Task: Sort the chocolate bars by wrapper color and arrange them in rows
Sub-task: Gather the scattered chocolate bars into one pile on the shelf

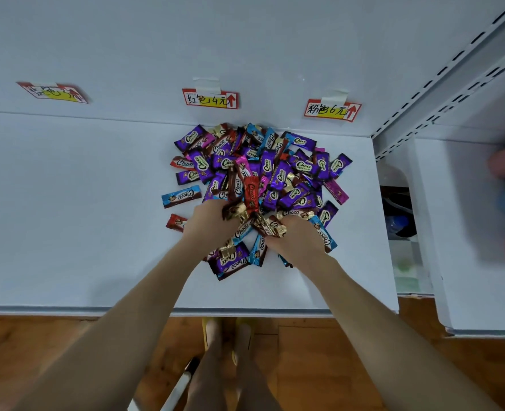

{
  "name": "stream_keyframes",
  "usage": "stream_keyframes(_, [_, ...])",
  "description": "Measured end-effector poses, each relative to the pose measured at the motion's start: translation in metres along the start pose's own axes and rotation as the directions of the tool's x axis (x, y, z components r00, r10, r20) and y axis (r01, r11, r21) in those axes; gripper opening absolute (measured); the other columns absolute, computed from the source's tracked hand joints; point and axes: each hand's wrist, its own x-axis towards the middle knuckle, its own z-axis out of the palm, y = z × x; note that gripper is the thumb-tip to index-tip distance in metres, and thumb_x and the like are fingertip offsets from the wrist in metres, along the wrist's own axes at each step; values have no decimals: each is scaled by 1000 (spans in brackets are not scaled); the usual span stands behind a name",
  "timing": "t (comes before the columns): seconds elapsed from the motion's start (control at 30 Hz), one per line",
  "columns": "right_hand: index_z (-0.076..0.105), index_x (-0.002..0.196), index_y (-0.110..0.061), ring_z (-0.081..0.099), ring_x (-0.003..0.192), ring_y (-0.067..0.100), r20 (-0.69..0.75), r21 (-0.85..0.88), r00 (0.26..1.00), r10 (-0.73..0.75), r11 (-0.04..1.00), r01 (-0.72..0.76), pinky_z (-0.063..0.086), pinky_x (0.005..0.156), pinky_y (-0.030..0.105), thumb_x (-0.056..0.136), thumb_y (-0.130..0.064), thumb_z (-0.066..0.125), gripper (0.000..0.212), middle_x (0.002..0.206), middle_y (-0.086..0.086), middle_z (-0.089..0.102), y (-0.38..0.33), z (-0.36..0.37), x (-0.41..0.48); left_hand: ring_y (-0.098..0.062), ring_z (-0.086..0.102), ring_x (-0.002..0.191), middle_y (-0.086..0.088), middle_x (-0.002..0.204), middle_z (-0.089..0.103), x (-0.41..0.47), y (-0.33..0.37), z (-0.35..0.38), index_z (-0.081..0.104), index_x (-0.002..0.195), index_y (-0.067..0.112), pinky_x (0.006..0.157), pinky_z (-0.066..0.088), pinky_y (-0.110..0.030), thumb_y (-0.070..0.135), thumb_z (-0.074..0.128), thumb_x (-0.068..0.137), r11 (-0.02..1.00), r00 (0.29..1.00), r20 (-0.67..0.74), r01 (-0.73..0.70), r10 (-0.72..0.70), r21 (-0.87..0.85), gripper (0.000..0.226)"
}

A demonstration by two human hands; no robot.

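Unsorted heap, foil-wrapped chocolate bars (275, 170), on white shelf (67, 209). Grips of left hand (208, 219), right hand (300, 237) each curled round gold-wrapped bars (240, 209), apparently collecting one colour.

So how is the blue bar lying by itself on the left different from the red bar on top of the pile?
The blue bar has a blue wrapper; the red bar a red one. The blue bar lies sideways on the shelf beside the pile; the red bar sits atop it. Both read Choco.
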Motion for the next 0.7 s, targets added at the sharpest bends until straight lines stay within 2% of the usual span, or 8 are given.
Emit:
stream_keyframes(0.1, [48, 81, -16, 52, 80, 20, -4, 25, 1000, -29, 999, 30, 36, 63, 26, 82, -30, 63, 21, 83, 1, 53, 0, -2, 0, -10, 46, 52, 2, 61, 49, -8, -3, -10, 53, 79, 16, 46, 39, -16, 19, 56, 91, 979, 995, -98, -11, -9, -202, 13])
stream_keyframes(0.2, [47, 91, -14, 54, 84, 21, -34, -19, 997, -68, 998, 67, 36, 67, 27, 87, -32, 57, 21, 88, 2, 53, 1, 0, -6, -10, 43, 51, 1, 60, 45, -18, -4, -16, 50, 72, 16, 46, 36, -17, 16, 58, 90, 924, 989, -140, -14, -43, -382, 20])
stream_keyframes(0.3, [50, 99, -7, 59, 86, 25, -89, 21, 994, -66, 997, 68, 44, 69, 30, 89, -31, 55, 26, 92, 8, 62, 3, -5, -12, -5, 41, 46, 3, 56, 43, -29, -7, -23, 50, 70, 13, 43, 34, -14, 14, 58, 90, 862, 983, -161, -9, -85, -507, 22])
stream_keyframes(0.37, [52, 100, -3, 58, 82, 24, -131, 53, 987, -90, 994, 98, 43, 66, 30, 89, -29, 57, 29, 92, 10, 63, 1, -17, -14, -4, 44, 47, 1, 57, 47, -38, -9, -29, 53, 74, 9, 44, 36, -15, 15, 59, 90, 816, 976, -189, -23, -106, -578, 18])
stream_keyframes(0.47, [55, 97, -2, 58, 81, 23, -197, 153, 961, -192, 963, 224, 45, 68, 33, 89, -26, 58, 26, 90, 9, 64, -17, -40, -17, -12, 51, 56, -10, 67, 55, -52, -14, -43, 58, 87, 3, 53, 42, -26, 19, 61, 90, 773, 957, -248, -43, -150, -633, 17])
stream_keyframes(0.6, [53, 92, -5, 55, 74, 22, -193, 161, 922, -334, 916, 366, 45, 66, 35, 90, -32, 56, 27, 82, 7, 60, -75, -54, -16, 0, 47, 40, 1, 57, 49, -79, -32, -73, 57, 82, 7, 43, 37, -11, 16, 61, 90, 791, 907, -372, -77, -198, -608, 13])
stream_keyframes(0.63, [51, 90, -6, 55, 70, 21, -187, 148, 909, -373, 904, 401, 45, 63, 32, 90, -33, 56, 27, 79, 6, 59, -92, -52, -16, 1, 47, 39, 2, 56, 49, -87, -40, -83, 55, 77, 11, 41, 34, -8, 16, 60, 90, 799, 890, -402, -77, -214, -596, 15])
stream_keyframes(0.7, [45, 88, -13, 50, 59, 10, -170, 130, 872, -459, 867, 481, 40, 52, 14, 90, -32, 56, 22, 69, -2, 54, -129, -47, -17, -3, 49, 43, 4, 56, 48, -104, -58, -105, 50, 70, 19, 41, 34, -8, 15, 60, 89, 824, 851, -461, -62, -251, -563, 23])
